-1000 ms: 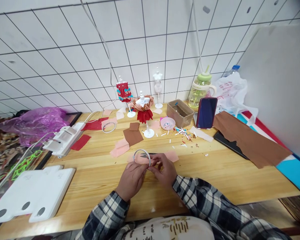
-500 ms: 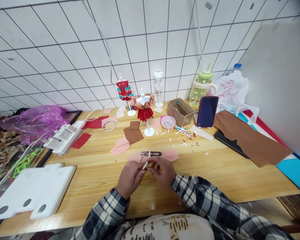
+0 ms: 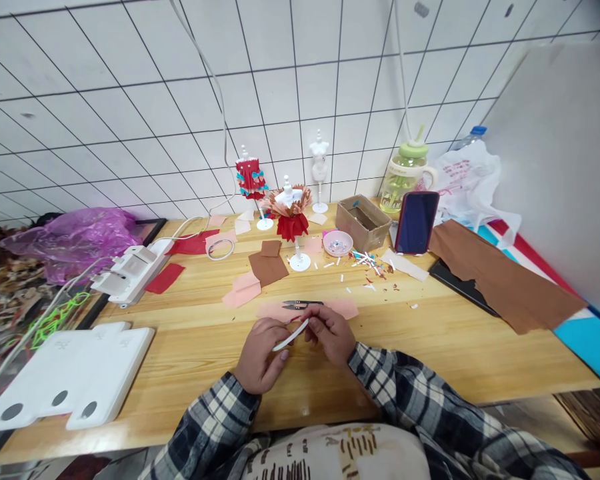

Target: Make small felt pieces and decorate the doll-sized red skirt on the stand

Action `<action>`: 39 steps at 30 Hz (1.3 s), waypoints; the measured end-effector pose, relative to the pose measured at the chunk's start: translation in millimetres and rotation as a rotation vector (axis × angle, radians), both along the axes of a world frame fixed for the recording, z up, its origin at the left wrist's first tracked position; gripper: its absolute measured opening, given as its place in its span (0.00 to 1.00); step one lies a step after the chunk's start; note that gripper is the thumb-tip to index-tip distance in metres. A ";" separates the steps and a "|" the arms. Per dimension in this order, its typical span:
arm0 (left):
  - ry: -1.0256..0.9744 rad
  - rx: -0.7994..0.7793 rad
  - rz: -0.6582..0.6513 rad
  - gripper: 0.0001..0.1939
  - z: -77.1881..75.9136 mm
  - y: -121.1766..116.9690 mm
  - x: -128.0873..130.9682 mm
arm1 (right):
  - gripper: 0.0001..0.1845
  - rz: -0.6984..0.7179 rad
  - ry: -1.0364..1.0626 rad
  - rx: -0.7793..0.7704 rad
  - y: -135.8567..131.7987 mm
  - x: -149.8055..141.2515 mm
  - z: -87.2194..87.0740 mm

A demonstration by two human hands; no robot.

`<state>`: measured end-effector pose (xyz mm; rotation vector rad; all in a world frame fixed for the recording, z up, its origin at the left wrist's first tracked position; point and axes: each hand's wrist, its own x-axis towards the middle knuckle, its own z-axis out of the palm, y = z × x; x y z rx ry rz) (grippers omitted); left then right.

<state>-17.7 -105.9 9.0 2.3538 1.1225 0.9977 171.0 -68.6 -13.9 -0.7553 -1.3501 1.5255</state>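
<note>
Both my hands meet over the near edge of the wooden table (image 3: 430,347). My left hand (image 3: 261,353) and my right hand (image 3: 330,332) are closed on a roll of white tape (image 3: 291,335), seen edge-on and tilted between them. Just beyond my fingers lie small black thread snips (image 3: 303,305) on a strip of pink paper (image 3: 343,308). Plaid sleeves cover both my forearms.
Farther back stand small mannequins, one in a red paper dress (image 3: 291,223), with brown paper (image 3: 267,268), another tape roll (image 3: 219,249), a pink dish (image 3: 337,243), a cardboard box (image 3: 367,222) and a propped phone (image 3: 416,222). A white board (image 3: 65,377) lies at left, brown sheet (image 3: 500,277) at right.
The tape roll has come down from upright, facing me, to a tilted edge-on position lower in my hands. My hands have drawn slightly nearer, uncovering the snips.
</note>
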 end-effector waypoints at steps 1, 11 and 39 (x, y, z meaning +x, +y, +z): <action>-0.006 0.015 0.000 0.13 0.0 -0.2 -0.5 | 0.16 0.039 0.077 -0.090 1.2 -1.4 -1.2; -0.058 0.082 0.004 0.18 -3.3 -2.2 -3.9 | 0.22 0.083 0.419 -0.582 7.2 -5.3 2.4; 0.281 0.270 0.000 0.11 -11.5 2.6 7.8 | 0.09 -0.104 -0.320 0.559 -7.3 4.8 8.1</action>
